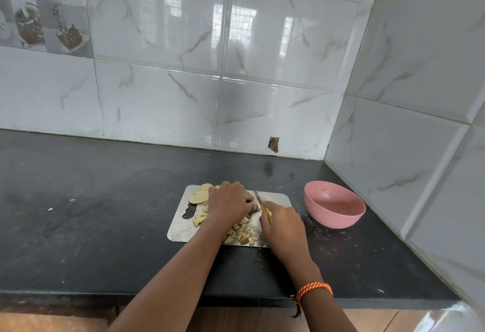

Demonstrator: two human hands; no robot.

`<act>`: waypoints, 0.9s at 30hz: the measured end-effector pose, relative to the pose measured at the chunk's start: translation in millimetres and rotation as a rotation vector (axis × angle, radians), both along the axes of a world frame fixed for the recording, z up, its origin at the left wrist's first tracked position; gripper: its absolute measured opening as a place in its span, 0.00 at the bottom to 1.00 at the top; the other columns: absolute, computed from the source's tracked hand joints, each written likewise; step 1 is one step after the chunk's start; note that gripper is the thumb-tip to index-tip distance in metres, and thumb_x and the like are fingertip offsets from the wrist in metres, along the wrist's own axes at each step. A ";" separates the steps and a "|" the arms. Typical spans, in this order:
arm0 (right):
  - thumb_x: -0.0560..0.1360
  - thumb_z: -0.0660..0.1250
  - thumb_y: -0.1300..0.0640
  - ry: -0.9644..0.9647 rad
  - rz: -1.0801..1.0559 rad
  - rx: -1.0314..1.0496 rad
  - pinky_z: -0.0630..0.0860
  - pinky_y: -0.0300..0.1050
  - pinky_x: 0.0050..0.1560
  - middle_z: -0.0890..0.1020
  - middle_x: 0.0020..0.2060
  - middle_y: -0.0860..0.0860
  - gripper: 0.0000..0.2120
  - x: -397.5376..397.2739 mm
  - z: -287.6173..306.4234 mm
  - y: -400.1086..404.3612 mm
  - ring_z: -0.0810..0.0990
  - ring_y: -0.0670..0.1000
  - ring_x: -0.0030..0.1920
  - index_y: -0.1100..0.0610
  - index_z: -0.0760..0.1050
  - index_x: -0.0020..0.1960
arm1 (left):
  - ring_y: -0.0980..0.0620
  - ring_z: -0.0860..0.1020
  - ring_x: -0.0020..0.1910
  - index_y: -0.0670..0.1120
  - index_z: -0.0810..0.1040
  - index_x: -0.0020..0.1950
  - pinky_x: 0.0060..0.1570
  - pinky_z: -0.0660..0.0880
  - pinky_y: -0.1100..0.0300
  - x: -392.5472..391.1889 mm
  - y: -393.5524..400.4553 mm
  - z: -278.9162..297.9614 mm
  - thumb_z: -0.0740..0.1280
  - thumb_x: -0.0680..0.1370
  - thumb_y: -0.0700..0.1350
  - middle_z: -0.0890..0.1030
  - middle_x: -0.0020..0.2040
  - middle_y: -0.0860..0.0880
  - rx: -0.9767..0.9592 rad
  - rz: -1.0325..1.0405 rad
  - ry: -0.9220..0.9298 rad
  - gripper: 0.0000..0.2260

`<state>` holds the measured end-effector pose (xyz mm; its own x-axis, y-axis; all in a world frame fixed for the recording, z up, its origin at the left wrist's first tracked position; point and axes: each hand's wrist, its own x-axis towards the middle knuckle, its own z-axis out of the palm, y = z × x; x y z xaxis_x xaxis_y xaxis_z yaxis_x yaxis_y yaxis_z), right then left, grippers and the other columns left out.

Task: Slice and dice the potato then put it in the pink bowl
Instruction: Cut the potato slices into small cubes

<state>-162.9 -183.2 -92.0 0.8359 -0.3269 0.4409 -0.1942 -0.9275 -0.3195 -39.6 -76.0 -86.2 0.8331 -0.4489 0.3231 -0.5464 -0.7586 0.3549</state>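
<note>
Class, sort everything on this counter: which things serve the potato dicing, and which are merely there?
In use: steel cutting board, potato slices, diced potato pieces, yellow-handled knife, pink bowl, left hand, right hand.
Merely there: black counter, marble wall tiles, orange wristband.

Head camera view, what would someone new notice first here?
Probably the two hands at the metal cutting board on the dark counter: the left hand holds potato down while the right hand grips a yellow-handled knife. Diced potato lies on the board's near side, and the pink bowl sits to the right near the corner.
</note>
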 end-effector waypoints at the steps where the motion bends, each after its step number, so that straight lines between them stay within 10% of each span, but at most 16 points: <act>1: 0.82 0.59 0.53 0.008 0.006 0.004 0.74 0.50 0.42 0.84 0.45 0.54 0.13 -0.1 0.6 0.4 0.78 0.55 0.42 0.49 0.80 0.61 | 0.48 0.79 0.62 0.59 0.89 0.55 0.67 0.70 0.44 0.0 -0.1 0.0 0.73 0.77 0.62 0.87 0.55 0.55 -0.003 0.002 -0.001 0.12; 27: 0.83 0.58 0.50 0.040 -0.029 0.032 0.75 0.52 0.46 0.84 0.43 0.52 0.13 -64.6 -14.4 2.8 0.81 0.56 0.45 0.48 0.78 0.63 | 0.49 0.80 0.59 0.54 0.89 0.48 0.65 0.70 0.45 2.5 -3.1 -4.6 0.75 0.75 0.59 0.88 0.50 0.56 -0.032 0.019 0.022 0.10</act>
<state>-227.6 -180.3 -106.4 0.8426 -0.3644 0.3966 -0.2338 -0.9109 -0.3401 -37.1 -79.0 -90.8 0.8483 -0.4231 0.3186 -0.5241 -0.7567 0.3908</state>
